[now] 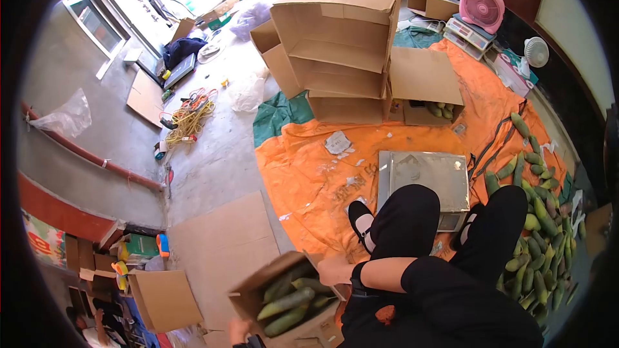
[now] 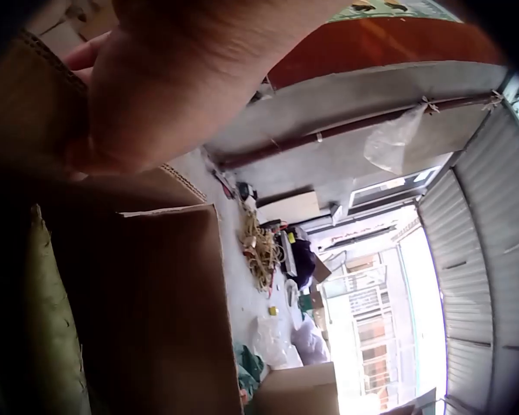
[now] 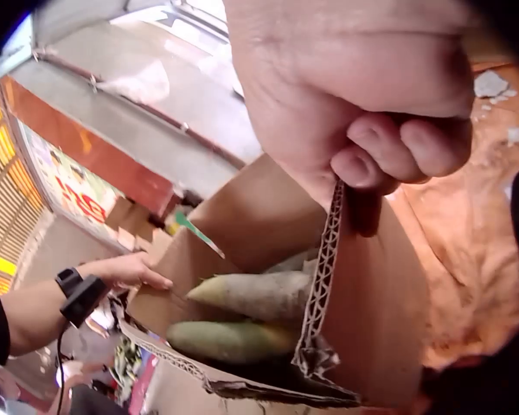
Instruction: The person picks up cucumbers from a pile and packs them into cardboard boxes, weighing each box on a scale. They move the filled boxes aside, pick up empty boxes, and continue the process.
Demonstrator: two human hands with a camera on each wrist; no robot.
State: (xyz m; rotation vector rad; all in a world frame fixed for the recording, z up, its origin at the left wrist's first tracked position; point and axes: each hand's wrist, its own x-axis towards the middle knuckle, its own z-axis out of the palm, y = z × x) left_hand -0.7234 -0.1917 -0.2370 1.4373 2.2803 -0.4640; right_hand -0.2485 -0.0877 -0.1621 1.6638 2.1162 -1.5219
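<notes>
An open cardboard box [image 1: 322, 332] holding several long green vegetables [image 1: 287, 303] is at the person's side, at the bottom of the head view. The right hand [image 1: 335, 269] grips its near-side wall; in the right wrist view the fingers of this hand [image 3: 372, 112] curl over the corrugated edge. At the opposite wall is the left hand [image 1: 239, 331], its thumb and fingers holding the cardboard edge, also seen in the left wrist view [image 2: 164, 95]. Pale green vegetables [image 3: 251, 294] lie inside the box between both hands.
A metal-topped platform [image 1: 429, 180] stands before the knees on an orange sheet [image 1: 309, 167]. Loose green vegetables [image 1: 541, 245] are piled at the right. Flat cardboard [image 1: 222, 238] lies left, and stacked empty boxes [image 1: 342, 32] stand ahead.
</notes>
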